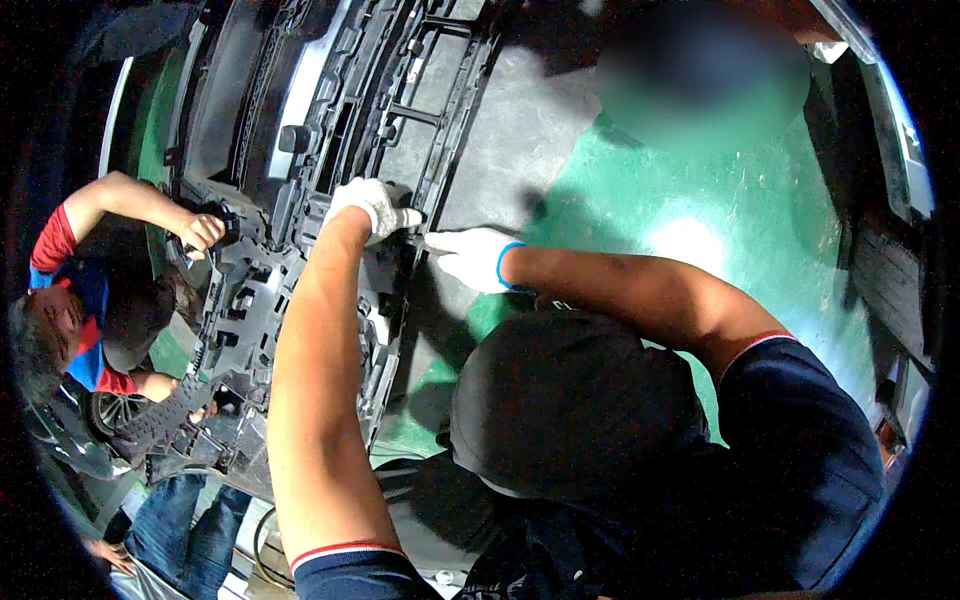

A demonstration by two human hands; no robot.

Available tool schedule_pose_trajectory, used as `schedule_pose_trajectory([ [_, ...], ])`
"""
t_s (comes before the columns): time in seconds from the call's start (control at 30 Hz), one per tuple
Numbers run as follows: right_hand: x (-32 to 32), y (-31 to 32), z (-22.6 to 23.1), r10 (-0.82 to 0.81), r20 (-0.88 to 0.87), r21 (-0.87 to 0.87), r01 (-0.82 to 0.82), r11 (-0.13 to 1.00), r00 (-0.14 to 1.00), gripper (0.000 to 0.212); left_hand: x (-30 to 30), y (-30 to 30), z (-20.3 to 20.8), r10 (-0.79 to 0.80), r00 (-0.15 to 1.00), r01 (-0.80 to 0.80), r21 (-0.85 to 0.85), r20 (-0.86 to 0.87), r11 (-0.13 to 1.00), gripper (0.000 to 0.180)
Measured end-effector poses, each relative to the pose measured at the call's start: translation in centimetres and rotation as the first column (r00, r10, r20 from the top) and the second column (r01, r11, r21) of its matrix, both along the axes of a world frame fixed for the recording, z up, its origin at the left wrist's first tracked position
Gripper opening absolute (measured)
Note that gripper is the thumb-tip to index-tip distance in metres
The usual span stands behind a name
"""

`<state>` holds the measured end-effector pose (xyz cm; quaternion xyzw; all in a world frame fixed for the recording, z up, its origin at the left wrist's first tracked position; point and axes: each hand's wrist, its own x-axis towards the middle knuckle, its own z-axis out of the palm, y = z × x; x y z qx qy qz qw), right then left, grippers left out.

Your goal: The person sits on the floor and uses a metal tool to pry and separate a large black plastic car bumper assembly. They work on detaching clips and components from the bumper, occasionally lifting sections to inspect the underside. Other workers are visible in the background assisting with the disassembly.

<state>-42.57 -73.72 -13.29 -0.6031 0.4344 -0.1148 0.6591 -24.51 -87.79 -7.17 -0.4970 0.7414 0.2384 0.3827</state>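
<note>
A long black plastic car bumper [345,120], full of ribs, slots and openings, runs from the top of the view down towards the lower left. My left hand [365,205], in a white knit glove, is closed over a part of it, with one digit pointing right. At the bumper's right edge is my right hand [480,260], also gloved in white with a blue cuff. Its index finger stretches left to the narrow outer bar [428,190], close to my left hand. The other right fingers look partly curled, and nothing shows in them.
On the left, a co-worker in a red and blue shirt has a bare hand [203,233] at the bumper's far side. A car wheel [115,412] is behind. Someone's jeans [185,535] show at lower left. Right of the bumper lies a green and grey floor [740,200].
</note>
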Motion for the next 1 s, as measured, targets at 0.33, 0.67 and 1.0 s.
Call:
schedule_pose_trajectory([
  [0.33,1.9,1.1,-0.6,-0.153,-0.009,0.025,0.153,0.988,0.988,0.048,-0.9,1.5,-1.6,-0.025,0.997,0.033,-0.12,0.069,0.992,0.055],
  [0.67,2.1,1.2,-0.4,-0.181,0.055,0.146,0.171,0.974,0.982,0.041,-0.2,1.9,-2.6,-0.033,0.999,0.033,-0.172,0.001,0.984,0.049],
  [1.0,-0.3,0.6,1.7,0.068,-0.319,-0.166,-0.126,0.978,0.945,0.053,0.1,1.5,-3.1,-0.065,0.998,0.059,-0.173,-0.027,0.983,0.052],
])
